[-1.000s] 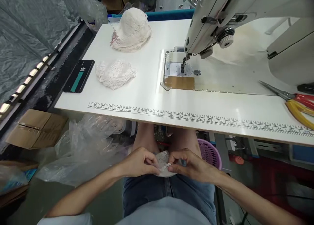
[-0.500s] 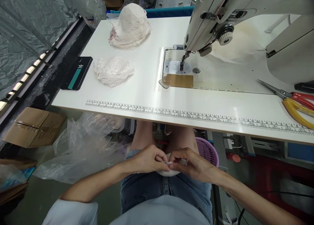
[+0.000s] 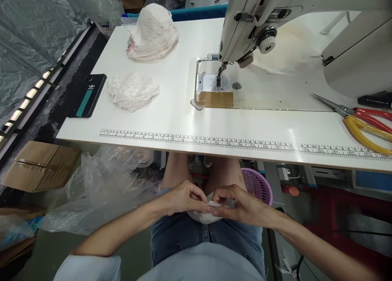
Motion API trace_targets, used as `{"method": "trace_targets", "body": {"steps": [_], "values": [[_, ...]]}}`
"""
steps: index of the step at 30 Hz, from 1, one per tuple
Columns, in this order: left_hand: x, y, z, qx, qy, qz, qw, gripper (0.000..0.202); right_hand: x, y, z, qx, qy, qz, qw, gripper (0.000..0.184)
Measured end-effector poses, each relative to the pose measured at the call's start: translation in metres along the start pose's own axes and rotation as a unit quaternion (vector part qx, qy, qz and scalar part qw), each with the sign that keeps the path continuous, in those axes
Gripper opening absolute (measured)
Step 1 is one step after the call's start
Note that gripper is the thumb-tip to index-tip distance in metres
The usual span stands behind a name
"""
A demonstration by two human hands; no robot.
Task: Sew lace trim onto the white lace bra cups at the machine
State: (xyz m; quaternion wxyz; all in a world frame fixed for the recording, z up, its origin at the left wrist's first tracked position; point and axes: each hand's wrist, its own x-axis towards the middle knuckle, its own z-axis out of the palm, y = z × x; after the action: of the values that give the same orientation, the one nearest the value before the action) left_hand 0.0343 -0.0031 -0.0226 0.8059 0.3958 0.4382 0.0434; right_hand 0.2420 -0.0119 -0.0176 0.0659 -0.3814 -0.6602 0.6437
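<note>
- We take the sewing machine (image 3: pixel 241 27) as our landmark; it stands on a white table (image 3: pixel 177 119).
- In front of the machine, lower than the tabletop, we see the person's left hand (image 3: pixel 187 197) grasping a small white cloth (image 3: pixel 206 218) between thumb and fingers.
- The right hand (image 3: pixel 240 205), also in front of the machine, pinches the same cloth, its fingertips just beside those of the left hand.
- We find this cloth over the lap, above denim shorts (image 3: pixel 183 236), in front of the machine; the 2 hands partly cover it, so we cannot tell its full shape.
- To the left of the machine we see 2 more pieces: a cream hat (image 3: pixel 154 32) with reddish threads at its left edge, and a crumpled white lace piece (image 3: pixel 133 91) nearer the person.
- Farther left of the machine lies a black phone (image 3: pixel 87 95) with a teal stripe.
- To the right of the machine's needle lie scissors (image 3: pixel 346 110) with 1 red handle and 1 yellow handle.
- Between the machine and the person, a printed ruler (image 3: pixel 226 142) runs along the table edge.
- Lower than the machine, near the right hand, we see a purple basket (image 3: pixel 260 185).
</note>
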Motion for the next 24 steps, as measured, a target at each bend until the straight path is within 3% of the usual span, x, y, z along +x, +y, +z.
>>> {"method": "trace_targets", "body": {"steps": [8,15,19,24], "values": [[0.005,-0.006,0.004,-0.022,0.000,0.004,1.000,0.040,-0.002,0.003,0.001,0.046,0.015,-0.029,0.998,0.030],[0.008,0.010,0.014,-0.027,0.011,-0.033,0.999,0.046,-0.008,0.003,-0.004,0.018,0.059,-0.037,0.997,0.023],[0.015,0.015,0.020,0.016,0.034,-0.015,0.999,0.045,-0.013,0.007,-0.005,0.031,0.072,-0.059,0.995,0.021],[0.023,0.025,0.026,0.036,-0.002,0.003,0.999,0.039,-0.034,0.006,-0.016,-0.016,0.082,-0.043,0.996,0.019]]}}
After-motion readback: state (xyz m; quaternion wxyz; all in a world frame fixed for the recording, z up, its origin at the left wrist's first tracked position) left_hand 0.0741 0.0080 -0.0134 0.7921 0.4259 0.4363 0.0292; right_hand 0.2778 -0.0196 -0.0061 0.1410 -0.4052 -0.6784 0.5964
